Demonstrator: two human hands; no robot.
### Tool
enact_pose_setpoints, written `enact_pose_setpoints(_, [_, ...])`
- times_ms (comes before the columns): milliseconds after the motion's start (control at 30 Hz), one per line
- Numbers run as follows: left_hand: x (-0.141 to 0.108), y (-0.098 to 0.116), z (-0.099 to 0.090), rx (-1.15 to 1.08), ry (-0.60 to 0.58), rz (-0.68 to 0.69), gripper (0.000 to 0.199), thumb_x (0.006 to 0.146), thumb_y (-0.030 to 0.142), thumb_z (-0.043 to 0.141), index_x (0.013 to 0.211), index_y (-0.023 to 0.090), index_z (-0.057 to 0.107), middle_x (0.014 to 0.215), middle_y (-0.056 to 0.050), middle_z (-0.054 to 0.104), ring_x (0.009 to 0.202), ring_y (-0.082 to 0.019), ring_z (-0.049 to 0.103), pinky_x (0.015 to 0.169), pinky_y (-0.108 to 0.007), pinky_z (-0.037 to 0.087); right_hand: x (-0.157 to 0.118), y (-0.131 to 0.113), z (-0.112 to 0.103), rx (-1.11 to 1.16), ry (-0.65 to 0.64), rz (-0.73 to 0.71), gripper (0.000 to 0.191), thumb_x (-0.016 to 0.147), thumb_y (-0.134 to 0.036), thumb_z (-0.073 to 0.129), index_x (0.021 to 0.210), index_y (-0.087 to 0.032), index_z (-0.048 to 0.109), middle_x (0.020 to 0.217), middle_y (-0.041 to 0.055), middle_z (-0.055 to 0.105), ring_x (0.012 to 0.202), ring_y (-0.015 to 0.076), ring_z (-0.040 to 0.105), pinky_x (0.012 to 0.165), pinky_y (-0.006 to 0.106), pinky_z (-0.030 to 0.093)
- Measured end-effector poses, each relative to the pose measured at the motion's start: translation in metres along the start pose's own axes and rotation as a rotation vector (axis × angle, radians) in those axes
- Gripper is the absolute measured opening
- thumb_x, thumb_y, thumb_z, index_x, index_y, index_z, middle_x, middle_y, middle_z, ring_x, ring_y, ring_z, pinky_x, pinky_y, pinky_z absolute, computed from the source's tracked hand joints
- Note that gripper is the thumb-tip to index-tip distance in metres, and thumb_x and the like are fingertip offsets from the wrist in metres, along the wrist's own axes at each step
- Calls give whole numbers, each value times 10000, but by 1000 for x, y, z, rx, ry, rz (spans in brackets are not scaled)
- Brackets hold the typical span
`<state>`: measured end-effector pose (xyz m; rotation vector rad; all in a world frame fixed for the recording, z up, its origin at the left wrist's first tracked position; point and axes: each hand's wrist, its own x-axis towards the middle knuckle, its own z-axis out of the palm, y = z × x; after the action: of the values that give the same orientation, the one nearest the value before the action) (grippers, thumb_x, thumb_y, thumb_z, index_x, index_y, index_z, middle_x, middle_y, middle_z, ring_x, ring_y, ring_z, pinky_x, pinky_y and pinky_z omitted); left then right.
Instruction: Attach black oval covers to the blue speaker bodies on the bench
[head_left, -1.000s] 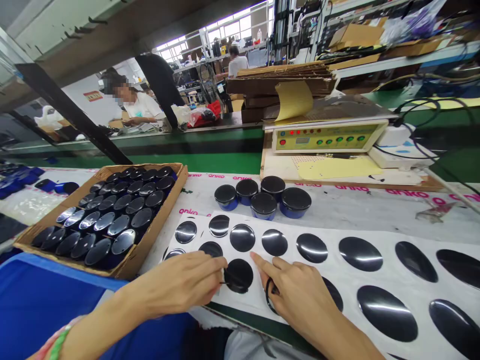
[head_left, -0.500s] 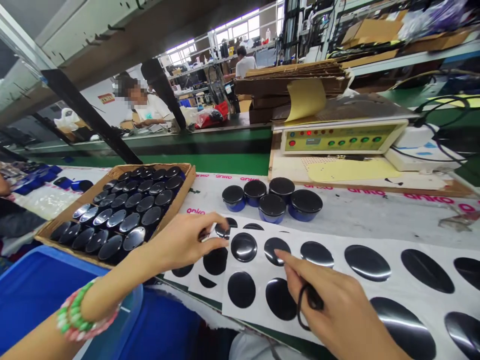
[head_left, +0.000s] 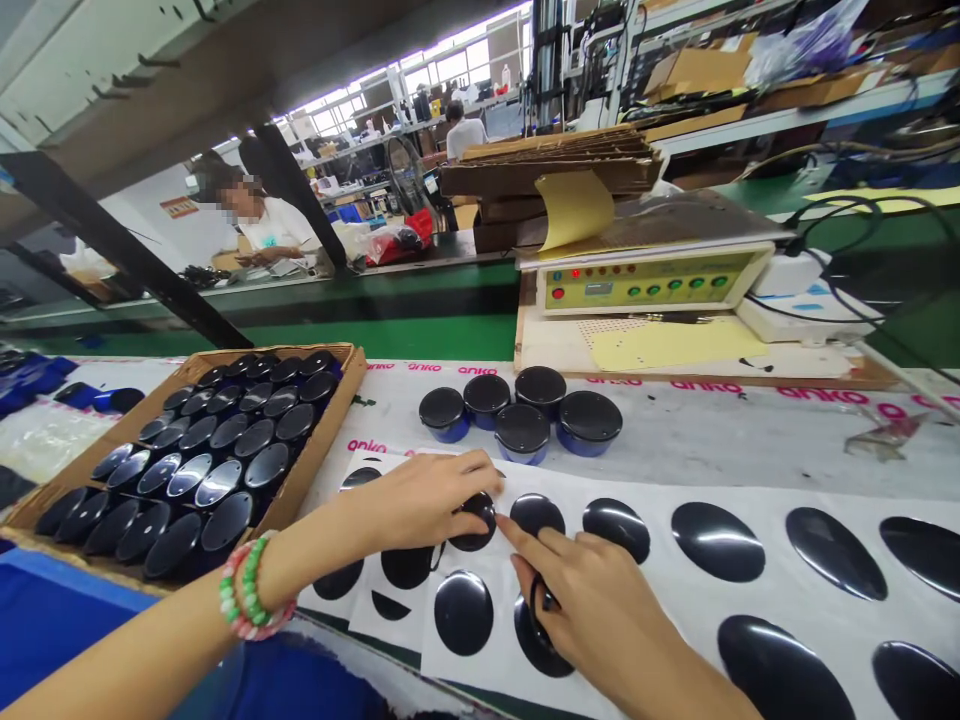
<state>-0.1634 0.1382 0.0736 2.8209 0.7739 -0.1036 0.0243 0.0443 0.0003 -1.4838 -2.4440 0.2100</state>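
Observation:
A white backing sheet (head_left: 675,585) covered with several glossy black round stickers lies along the near edge of the bench. My left hand (head_left: 424,500) rests on it with its fingertips pinching one black sticker (head_left: 476,518) in the upper row. My right hand (head_left: 592,610) lies just to the right, its index finger pointing at that same sticker, and a black ring-shaped piece (head_left: 541,600) is held under its fingers. Several blue pots with black lids (head_left: 525,410) stand in a cluster just beyond the sheet.
A cardboard tray (head_left: 330,430) full of black-lidded pots sits at the left. A blue bin (head_left: 82,620) is at the near left. A yellow-green control box (head_left: 645,280) on a wooden board stands behind. Other people work at a bench across the green conveyor.
My left hand moved up from the lower row and then right, onto an upper-row sticker. My right hand followed, its index finger staying beside the left fingertips. A smaller sheet at the left slid lower.

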Motion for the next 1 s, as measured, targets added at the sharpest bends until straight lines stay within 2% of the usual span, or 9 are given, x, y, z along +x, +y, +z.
enact_pose_setpoints(67, [1,-3,4,56,8,40,232,881,183,581,1113,175,582,1100,-49,631,902,-188,630,721,-274,457,0,1,0,27,17,11,550,735,-153,632,1277,-231,585,783,-1,691,566,157,601,556,286,364])
enact_pose_setpoints(100, [1,-6,6,83,9,64,221,904,157,533,1117,177,585,1098,-55,639,913,-199,628,738,-290,456,0,1,1,36,24,16,558,731,-153,633,1281,-231,583,787,-1,693,569,158,601,560,288,365])
enact_pose_setpoints(200, [0,-13,14,136,12,128,184,925,131,473,977,175,645,1012,-49,671,845,-198,626,724,-302,443,-1,0,2,46,24,23,580,721,-146,628,1294,-220,576,794,2,696,571,160,600,565,293,369])
enact_pose_setpoints(300, [2,-15,17,145,24,140,154,925,208,511,885,157,651,902,-42,675,792,-187,614,689,-293,431,-1,-2,0,31,9,23,579,718,-130,608,1291,-212,580,796,11,696,578,161,605,569,293,372])
enact_pose_setpoints(400, [8,-15,12,128,21,122,121,902,257,570,871,156,630,865,-17,660,778,-158,613,674,-261,428,0,-3,-2,18,-30,24,621,694,-97,580,1303,-218,570,787,11,693,586,168,612,566,295,372])
enact_pose_setpoints(533, [17,-15,5,109,-7,139,105,880,216,610,782,185,586,769,52,626,701,-92,602,592,-202,401,3,-2,-4,22,-114,45,710,657,-60,548,1345,-237,527,820,12,696,617,185,630,579,300,387])
enact_pose_setpoints(633, [16,-13,8,162,15,159,140,887,169,580,748,179,566,745,40,613,683,-109,584,582,-229,385,4,-2,-5,51,-119,65,707,684,-64,539,1364,-252,504,827,14,698,639,190,638,596,301,399])
enact_pose_setpoints(800, [3,-5,19,305,89,184,152,936,156,459,833,151,570,828,-41,623,726,-183,563,642,-304,399,3,-3,-4,47,-119,72,716,676,-60,544,1365,-252,504,810,21,696,632,189,630,586,296,387])
enact_pose_setpoints(1000, [-12,0,19,390,109,180,112,914,105,464,965,138,558,807,-48,608,715,-192,559,631,-310,418,2,-4,-1,22,-69,86,671,699,-77,536,1345,-259,529,813,16,699,626,192,627,590,301,391])
